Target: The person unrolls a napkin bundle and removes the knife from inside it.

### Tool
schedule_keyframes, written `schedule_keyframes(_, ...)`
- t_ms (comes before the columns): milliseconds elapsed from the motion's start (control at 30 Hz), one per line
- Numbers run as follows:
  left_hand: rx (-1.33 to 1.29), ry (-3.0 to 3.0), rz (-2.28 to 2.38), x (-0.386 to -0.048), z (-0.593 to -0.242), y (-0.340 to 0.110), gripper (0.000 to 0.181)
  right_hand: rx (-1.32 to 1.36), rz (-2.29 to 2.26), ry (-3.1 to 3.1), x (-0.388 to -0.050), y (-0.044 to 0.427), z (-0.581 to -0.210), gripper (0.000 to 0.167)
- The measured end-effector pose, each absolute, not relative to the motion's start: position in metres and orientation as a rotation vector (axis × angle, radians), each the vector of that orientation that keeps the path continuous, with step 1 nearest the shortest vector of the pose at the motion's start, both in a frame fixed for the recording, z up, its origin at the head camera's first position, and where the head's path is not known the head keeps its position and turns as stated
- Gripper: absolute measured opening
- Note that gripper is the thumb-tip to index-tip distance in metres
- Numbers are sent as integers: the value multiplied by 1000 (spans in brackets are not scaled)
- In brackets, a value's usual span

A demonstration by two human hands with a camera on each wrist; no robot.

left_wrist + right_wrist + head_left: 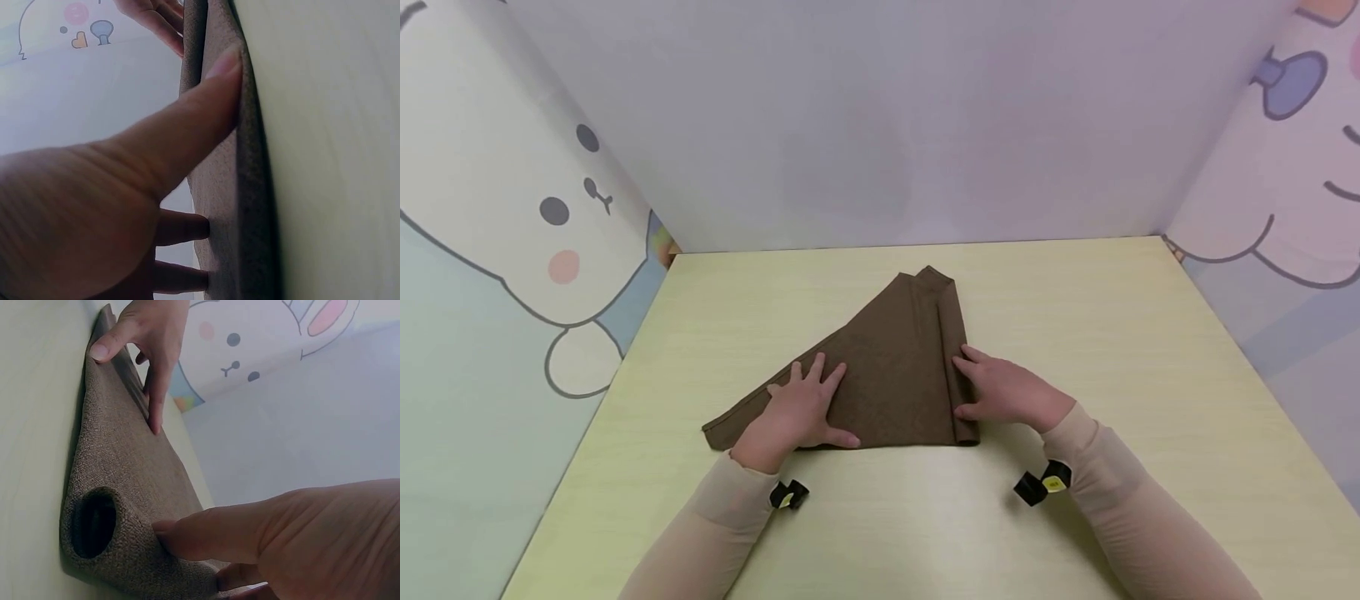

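Note:
A brown woven cloth (pixel 887 375) lies folded into a roughly triangular shape, its right edge turned into a loose roll (pixel 961 392). In the right wrist view the near end of that roll (pixel 119 544) shows a round hollow. My left hand (pixel 797 417) rests on the left part of the cloth with fingers spread, its thumb along the near edge. My right hand (pixel 1011 392) touches the roll from the right with extended fingertips and thumb. In the left wrist view the left thumb (pixel 181 131) lies against the cloth's folded edge.
The cloth lies on a pale yellow-green table (pixel 1112 333). A plain light wall (pixel 880 125) stands behind it, with cartoon-printed panels (pixel 497 208) at both sides. Small black devices (pixel 1043 483) are strapped at both wrists.

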State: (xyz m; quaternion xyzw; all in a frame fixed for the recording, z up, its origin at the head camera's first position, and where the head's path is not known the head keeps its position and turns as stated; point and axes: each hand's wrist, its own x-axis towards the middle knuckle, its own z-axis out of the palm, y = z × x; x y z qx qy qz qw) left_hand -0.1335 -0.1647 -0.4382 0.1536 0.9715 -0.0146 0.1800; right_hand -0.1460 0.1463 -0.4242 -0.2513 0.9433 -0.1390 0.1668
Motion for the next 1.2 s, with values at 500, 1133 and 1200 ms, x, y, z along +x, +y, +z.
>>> schedule_keyframes(500,416,2733,-51,-133,-436,-163,119,-710,-404,2669,-148,153,-426,78)
schedule_keyframes(1133,399,2729,6,-136,-430,-173,120,-806,-436,2713,-143,142,-432,77)
schedule_keyframes(1200,391,2720,4,-136,-430,-173,120,-812,-430,2713,-143,142,-432,77)
